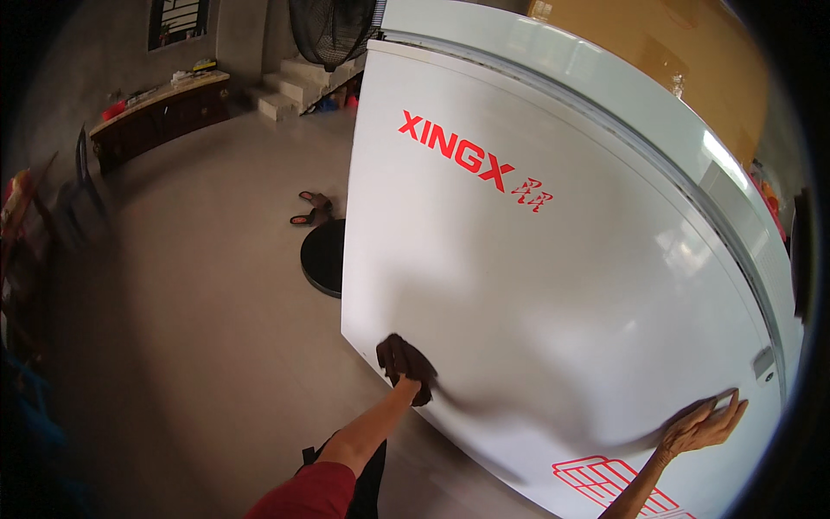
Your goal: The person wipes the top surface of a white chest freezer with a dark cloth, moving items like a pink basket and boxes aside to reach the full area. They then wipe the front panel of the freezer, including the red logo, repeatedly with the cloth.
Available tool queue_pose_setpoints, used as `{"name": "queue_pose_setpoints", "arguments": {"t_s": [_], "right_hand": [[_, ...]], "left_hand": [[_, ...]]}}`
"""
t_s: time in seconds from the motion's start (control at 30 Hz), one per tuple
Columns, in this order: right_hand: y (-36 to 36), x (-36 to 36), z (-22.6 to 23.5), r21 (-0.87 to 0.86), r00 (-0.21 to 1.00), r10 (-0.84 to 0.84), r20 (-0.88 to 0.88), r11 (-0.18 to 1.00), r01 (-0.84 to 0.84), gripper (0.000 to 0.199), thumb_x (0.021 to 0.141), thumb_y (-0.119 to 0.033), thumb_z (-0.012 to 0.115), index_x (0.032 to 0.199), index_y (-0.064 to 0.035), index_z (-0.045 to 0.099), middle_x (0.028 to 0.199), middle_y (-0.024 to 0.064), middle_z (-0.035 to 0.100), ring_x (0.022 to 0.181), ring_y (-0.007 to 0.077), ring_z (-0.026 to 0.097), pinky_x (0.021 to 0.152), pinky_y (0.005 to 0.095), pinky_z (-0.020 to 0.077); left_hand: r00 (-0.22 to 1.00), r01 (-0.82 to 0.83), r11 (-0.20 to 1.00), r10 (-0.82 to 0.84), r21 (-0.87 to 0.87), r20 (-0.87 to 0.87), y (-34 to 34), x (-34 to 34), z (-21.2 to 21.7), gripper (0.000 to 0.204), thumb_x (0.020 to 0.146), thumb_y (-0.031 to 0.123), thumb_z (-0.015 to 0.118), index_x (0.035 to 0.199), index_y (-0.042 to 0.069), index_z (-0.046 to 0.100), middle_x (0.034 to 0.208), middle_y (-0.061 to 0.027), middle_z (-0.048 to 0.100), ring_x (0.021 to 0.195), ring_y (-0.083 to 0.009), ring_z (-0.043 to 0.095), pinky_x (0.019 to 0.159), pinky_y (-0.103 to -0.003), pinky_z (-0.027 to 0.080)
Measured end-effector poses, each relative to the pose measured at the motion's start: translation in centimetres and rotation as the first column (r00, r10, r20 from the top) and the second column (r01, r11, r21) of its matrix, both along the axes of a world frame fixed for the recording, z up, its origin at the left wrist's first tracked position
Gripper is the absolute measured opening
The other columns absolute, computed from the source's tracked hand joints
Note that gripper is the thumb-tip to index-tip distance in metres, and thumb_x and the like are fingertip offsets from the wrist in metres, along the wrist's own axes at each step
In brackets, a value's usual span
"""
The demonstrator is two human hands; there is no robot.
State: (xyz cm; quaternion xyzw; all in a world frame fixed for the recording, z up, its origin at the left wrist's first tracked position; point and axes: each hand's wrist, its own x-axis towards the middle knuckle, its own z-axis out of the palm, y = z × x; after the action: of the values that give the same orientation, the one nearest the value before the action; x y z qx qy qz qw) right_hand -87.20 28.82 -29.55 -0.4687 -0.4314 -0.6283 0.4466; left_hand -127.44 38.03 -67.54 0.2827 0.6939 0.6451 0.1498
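A large white chest freezer [519,285] with red markings fills the middle and right of the head view. My left hand [408,387] holds a dark brown cloth [403,353] against its front panel, low near the bottom left edge. The cloth hides most of those fingers. Farther right, my right hand [702,427] rests on the same panel with its fingers apart and nothing visible in them. Just above that hand is a small lock plate [765,363], under the pale lid [596,73].
A black round base [325,258] and a pair of sandals [313,209] are on the grey floor beyond the freezer's left edge. Farther back stand a fan [333,33], steps [290,89] and a low wooden cabinet [160,119]. A cardboard box [657,48] sits on the lid.
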Motion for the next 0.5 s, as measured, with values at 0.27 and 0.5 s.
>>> {"name": "queue_pose_setpoints", "arguments": {"t_s": [0.27, 0.5], "right_hand": [[0.2, 1.0, -0.2, 0.031, 0.999, -0.011, 0.032, 0.999, 0.010, 0.060, 0.095, -0.051, 0.038, 0.125, -0.0024, 0.056, 0.135, 0.0264, 0.045, 0.124, 0.0390, 0.045, 0.101, 0.0502, 0.0371], [-1.0, 1.5, 0.1, 0.018, 0.995, -0.071, 0.071, 0.997, 0.070, 0.067, 0.095, -0.057, 0.036, 0.123, 0.0000, 0.056, 0.129, 0.0239, 0.052, 0.123, 0.0395, 0.046, 0.103, 0.0491, 0.0362]], "left_hand": [[0.928, 0.180, 0.958, -0.090, 0.224, -0.362, 9.6, -5.9, 19.5, 0.034, 0.091, 0.029, 0.049, 0.064, 0.009, 0.046, 0.059, -0.0059, 0.047, 0.056, -0.0201, 0.043, 0.055, -0.037, 0.035], [0.887, 0.183, 0.818, 0.102, 0.546, -0.450, 7.5, -7.0, 30.6, 0.086, 0.069, 0.043, 0.069, 0.137, 0.002, 0.037, 0.146, -0.0209, 0.028, 0.140, -0.0412, 0.008, 0.112, -0.055, 0.005]]}}
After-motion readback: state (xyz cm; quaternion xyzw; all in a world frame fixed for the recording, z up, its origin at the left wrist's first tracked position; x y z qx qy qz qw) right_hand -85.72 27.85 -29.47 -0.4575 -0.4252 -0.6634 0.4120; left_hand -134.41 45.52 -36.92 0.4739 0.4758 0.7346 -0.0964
